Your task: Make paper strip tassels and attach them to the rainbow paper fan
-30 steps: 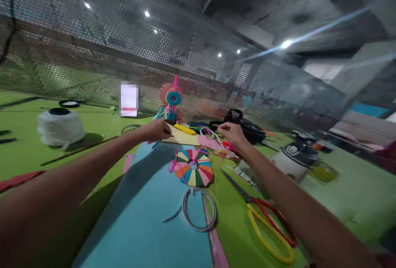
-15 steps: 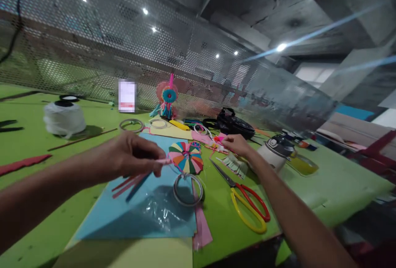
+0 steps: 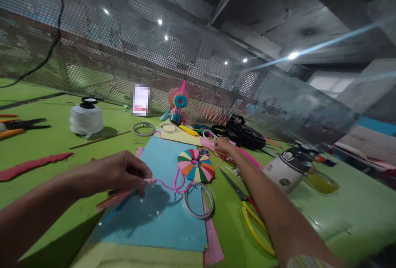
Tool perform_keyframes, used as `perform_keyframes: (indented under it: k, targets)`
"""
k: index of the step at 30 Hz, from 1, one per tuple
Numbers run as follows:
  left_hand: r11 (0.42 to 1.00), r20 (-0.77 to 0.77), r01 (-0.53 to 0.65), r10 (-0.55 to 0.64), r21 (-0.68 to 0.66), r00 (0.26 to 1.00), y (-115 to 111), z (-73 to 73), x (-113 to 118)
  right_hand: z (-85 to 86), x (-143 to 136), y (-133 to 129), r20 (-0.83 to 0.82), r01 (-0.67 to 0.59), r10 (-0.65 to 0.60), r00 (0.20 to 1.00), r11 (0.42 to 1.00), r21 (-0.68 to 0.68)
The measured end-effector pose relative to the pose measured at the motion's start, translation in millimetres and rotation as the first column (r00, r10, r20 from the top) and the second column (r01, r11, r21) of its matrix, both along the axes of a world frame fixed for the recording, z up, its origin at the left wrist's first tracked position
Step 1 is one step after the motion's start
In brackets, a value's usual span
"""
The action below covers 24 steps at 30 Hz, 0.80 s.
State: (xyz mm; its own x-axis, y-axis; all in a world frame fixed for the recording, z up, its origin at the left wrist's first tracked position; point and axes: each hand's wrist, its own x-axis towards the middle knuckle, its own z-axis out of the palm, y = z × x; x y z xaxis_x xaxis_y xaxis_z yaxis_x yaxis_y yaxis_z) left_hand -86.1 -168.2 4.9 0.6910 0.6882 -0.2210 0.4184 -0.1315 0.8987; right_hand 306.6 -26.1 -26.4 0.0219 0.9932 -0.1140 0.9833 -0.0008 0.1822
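Head view: paper strips (image 3: pixel 119 198) are pinched by the fingers of the left hand (image 3: pixel 123 172), left of centre. Whether anything is gripped by the right hand (image 3: pixel 225 146) cannot be told. Near centre, a striped wheel (image 3: pixel 189 170) is bordered by pink yarn (image 3: pixel 175 183).

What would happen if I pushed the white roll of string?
The white roll of string would probably slide under a gentle push, since it stands upright and looks squat. Knocked over, it might roll across the green table, because its sides are round. Its wound outside looks a bit squishy.
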Motion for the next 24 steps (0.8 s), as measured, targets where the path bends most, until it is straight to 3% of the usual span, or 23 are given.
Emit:
perform_keyframes:
  k: [4, 8, 11, 13, 16, 18, 19, 21, 24]
  targets:
    - [0.958, 0.175, -0.178, 0.22, -0.225, 0.96, 3.0, -16.3, 6.5, -0.5, -1.8, 1.3, -0.13, 0.012, -0.019, 0.991, 0.998, -0.054]
    - [0.895, 0.293, -0.181, 0.316, -0.409, 0.902, 6.6, -24.7, 10.6, 5.2, -5.3, -4.4, -0.339, -0.023, 0.021, 0.94, 1.0, -0.001]
    - [0.881, 0.325, -0.188, 0.348, -0.434, 0.88, 7.9, -26.0, 8.3, 16.6, -17.3, -16.6, -0.546, -0.059, 0.099, 0.832, 0.994, 0.091]
    - [0.884, 0.337, -0.205, 0.361, -0.419, 0.87, 7.4, -25.5, 7.4, 27.8, -32.6, -33.1, -0.667, -0.088, 0.173, 0.725, 0.983, 0.158]
    - [0.876, 0.347, -0.224, 0.388, -0.427, 0.854, 4.4, -24.1, 10.1, 44.8, -65.9, -71.8, -0.824, -0.162, 0.268, 0.499, 0.963, 0.214]
    - [0.866, 0.351, -0.244, 0.413, -0.436, 0.84, 1.3, -23.2, 14.0, 52.6, -91.1, -101.7, -0.979, -0.295, 0.198, 0.057, 0.94, 0.173]
    - [0.861, 0.354, -0.256, 0.427, -0.439, 0.832, -0.4, -22.9, 15.9, 54.9, -102.9, -115.7, -0.989, -0.36, 0.138, -0.063, 0.921, 0.151]
    - [0.857, 0.359, -0.276, 0.446, -0.435, 0.82, -3.4, -22.6, 18.9, 56.3, -122.8, -138.7, -0.982, -0.434, 0.068, -0.177, 0.89, 0.14]
    - [0.868, 0.365, -0.28, 0.438, -0.411, 0.822, -6.4, -22.8, 21.2, 53.3, -140.5, -157.2, -0.979, -0.453, 0.021, -0.205, 0.884, 0.113]
